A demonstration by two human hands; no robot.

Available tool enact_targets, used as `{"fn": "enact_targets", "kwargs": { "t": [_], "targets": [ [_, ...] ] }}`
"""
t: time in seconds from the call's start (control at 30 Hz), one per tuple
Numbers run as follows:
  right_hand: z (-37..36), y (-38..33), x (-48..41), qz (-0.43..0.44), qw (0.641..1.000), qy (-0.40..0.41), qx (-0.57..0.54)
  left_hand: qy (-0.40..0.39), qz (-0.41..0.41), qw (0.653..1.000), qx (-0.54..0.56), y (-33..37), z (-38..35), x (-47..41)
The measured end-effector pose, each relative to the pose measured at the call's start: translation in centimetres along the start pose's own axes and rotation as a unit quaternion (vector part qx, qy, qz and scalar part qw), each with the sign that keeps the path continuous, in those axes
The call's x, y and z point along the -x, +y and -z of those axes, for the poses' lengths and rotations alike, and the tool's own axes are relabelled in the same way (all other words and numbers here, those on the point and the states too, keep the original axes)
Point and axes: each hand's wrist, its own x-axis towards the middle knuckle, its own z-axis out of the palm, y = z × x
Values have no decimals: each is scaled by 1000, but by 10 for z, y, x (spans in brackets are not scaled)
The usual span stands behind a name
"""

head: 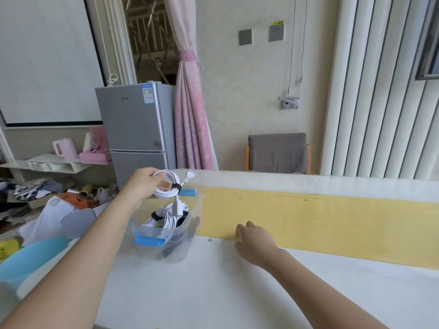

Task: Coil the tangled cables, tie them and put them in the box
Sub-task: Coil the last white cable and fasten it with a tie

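Item 1, left hand (142, 184): raised over the box, my fingers curled round one coiled white cable (164, 193). The coil is bound with one black tie (176, 187), and its plug ends hang loose, one pointing up and one dangling down.

Item 2, clear box (147, 230): one, standing on the table (213, 293) right below that coil, lid off, with two blue latches, near (150, 241) and far (188, 192). Inside lies one white bundle (164, 218) with its own black tie (155, 216). Beside it is something dark (180, 233), possibly another cable; I cannot tell.

Item 3, right hand (255, 238): resting on the table at the edge of the yellow strip (308, 217), fingers bent loosely downward, holding nothing.

Status: coiling and tying look finished for the two white cables counted. The one I hold is not yet in the box. I see no loose cable on the table, so I judge this to be near the last step: lower it in.
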Motion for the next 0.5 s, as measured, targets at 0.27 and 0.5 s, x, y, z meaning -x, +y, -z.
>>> {"fn": "enact_targets", "kwargs": {
  "t": [0.27,0.5],
  "targets": [
    [15,-6,-16,29,998,-22,45,-17,21,929,-368,-35,-17,-49],
    [36,-27,-38,15,995,-91,-38,-80,-81,909,-402,-45,-44,-40]
  ]
}}
